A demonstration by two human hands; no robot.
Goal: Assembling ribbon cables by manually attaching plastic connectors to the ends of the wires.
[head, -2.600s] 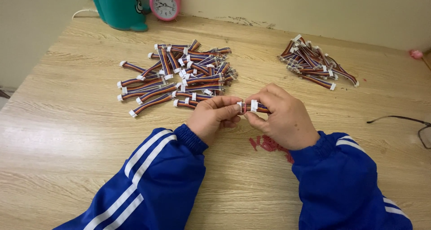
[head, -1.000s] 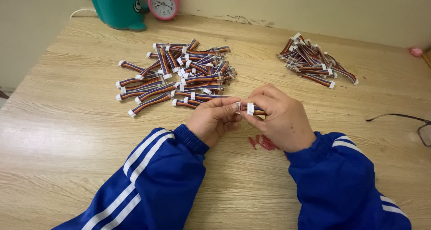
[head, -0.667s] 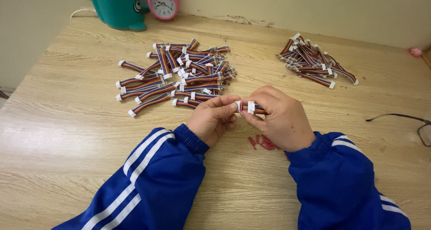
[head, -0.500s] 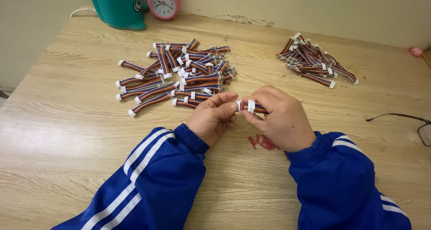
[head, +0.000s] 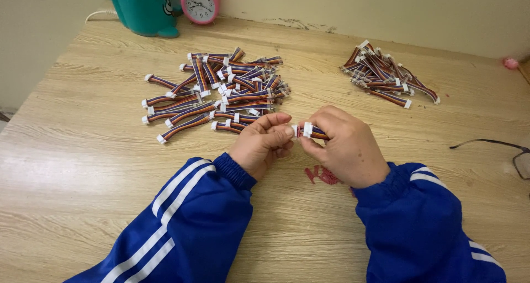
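— Anything different from a moment ago?

— Hardly. Both hands stay over the middle of the tabletop [head: 83, 167], fingers pinched on the same short cable [head: 309, 131]. The white plugs sit a touch closer to the left hand [head: 260, 145] than they did a couple of seconds back. The piles have not shifted.

— What can't you make out?

— Most of the cable. The right hand [head: 345, 147] covers its far end, so only the plug end and a bit of striped wire show between the thumbs. Whether it is one cable or two plugged together, I cannot tell. A red mark [head: 323, 176] on the wood lies half under the right wrist. The glasses [head: 505, 153] are cut off at the right edge, and the teal thing [head: 144, 9] and pink clock [head: 200, 4] are cut off at the top.

— Which way does the cable lie?

— Its long axis runs left to right, nearly level, white plugs towards the left hand. It is held just above the tabletop, near the big pile [head: 218, 92]; the small pile [head: 386, 76] lies well apart, far right.
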